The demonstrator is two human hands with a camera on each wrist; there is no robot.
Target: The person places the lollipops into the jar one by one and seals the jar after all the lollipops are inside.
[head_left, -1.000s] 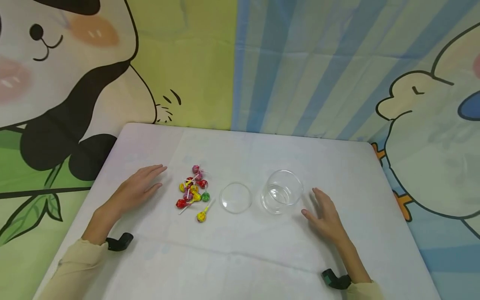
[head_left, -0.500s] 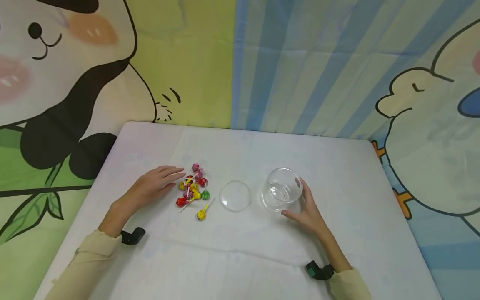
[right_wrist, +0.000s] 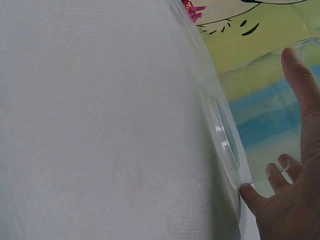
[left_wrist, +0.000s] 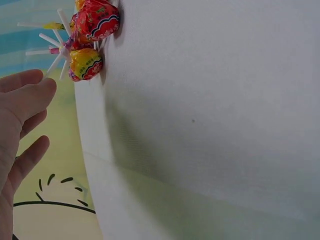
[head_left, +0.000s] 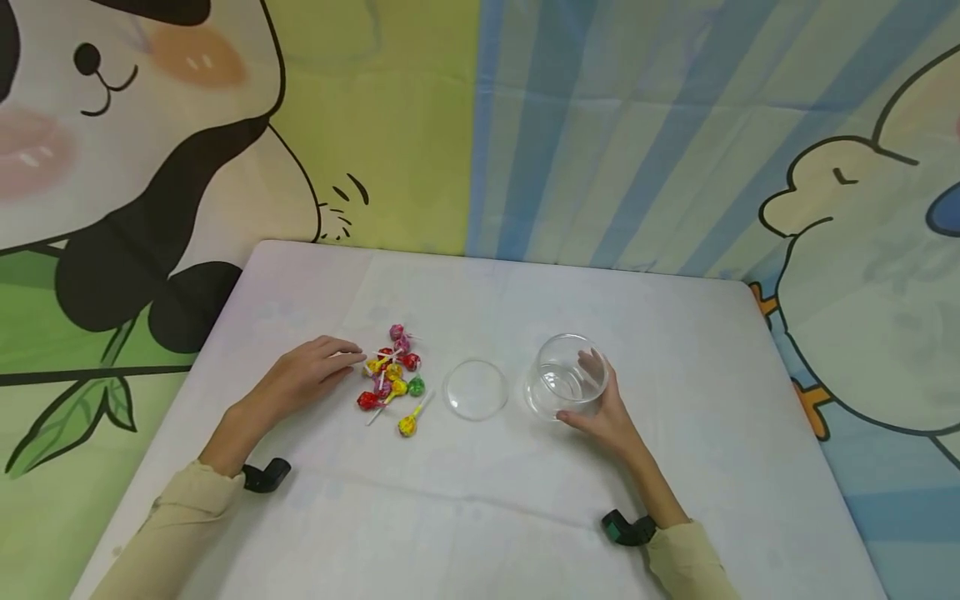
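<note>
Yellow lollipop (head_left: 372, 367) lies near left hand (head_left: 315, 367) — right hand (head_left: 610, 414) grips jar (head_left: 559, 372).

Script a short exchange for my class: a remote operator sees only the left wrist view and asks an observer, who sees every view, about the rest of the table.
Operator: I see the left hand near some lollipops. Where is the right hand?
Observer: The right hand is curled round a clear jar.
Operator: What lies between the jar and the lollipops?
Observer: A clear round disc, flat on the table.
</note>
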